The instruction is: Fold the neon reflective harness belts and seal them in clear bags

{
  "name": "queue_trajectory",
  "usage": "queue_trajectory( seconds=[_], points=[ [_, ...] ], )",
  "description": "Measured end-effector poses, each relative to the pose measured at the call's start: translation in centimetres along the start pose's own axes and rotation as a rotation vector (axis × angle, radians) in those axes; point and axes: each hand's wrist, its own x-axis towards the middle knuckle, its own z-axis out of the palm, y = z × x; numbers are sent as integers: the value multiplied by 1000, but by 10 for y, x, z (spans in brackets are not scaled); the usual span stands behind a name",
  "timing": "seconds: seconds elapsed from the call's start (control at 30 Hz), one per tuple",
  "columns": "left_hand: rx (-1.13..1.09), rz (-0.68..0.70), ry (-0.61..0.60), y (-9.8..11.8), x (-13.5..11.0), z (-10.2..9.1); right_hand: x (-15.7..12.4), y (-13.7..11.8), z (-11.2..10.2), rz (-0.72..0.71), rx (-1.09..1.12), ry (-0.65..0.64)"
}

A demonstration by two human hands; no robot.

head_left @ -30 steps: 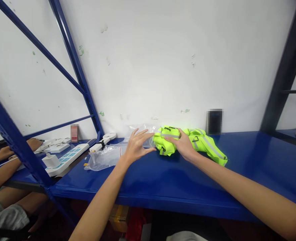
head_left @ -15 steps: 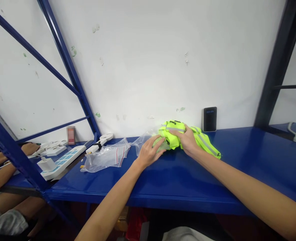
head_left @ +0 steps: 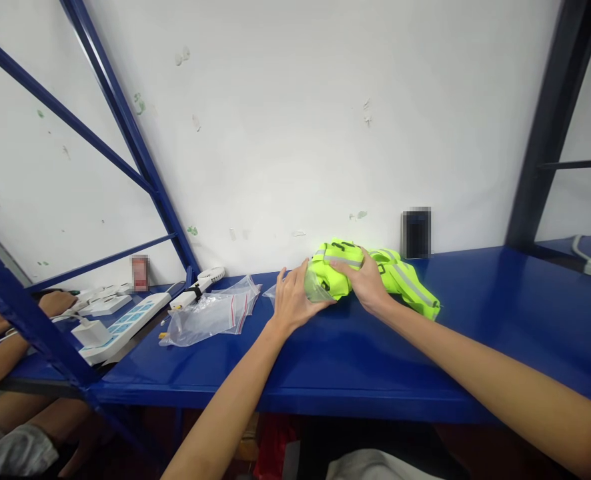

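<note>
A neon-yellow safety vest (head_left: 400,283) with grey reflective strips lies bunched at the back of the blue shelf (head_left: 355,360). My right hand (head_left: 363,283) presses down on its folded left part, fingers curled over the fabric. My left hand (head_left: 291,300) grips the mouth of a clear plastic bag (head_left: 315,288) right against the vest's left end, and the bag partly covers the yellow fabric. Both arms reach in from the bottom of the view.
More clear zip bags (head_left: 210,313) lie left of my hands. A small white fan (head_left: 203,283), a white power strip (head_left: 120,323) and a dark device (head_left: 415,233) against the wall are on the shelf. Another person's arms (head_left: 5,333) rest at far left.
My left hand went from spread open beside the vest to closing on the clear bag at the vest's end. My right hand shifted onto the folded part of the vest.
</note>
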Motion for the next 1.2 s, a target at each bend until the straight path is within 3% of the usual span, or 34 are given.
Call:
queue_trajectory(
  seconds=[0.33,0.7,0.87,1.0,1.2],
  points=[
    [-54,-121,89,19,6,0,-10,-2,13,-73,-77,172],
    [-81,-174,159,22,8,3,-19,-6,19,-139,-131,94],
    [-21,-144,146,4,3,0,-18,-14,1,-118,-204,-128],
    [12,-38,115,-13,-5,-5,-17,-18,-9,-3,-194,-346],
    [-34,39,30,-18,-8,-13,-8,-20,-14,60,-207,-479]
  ],
)
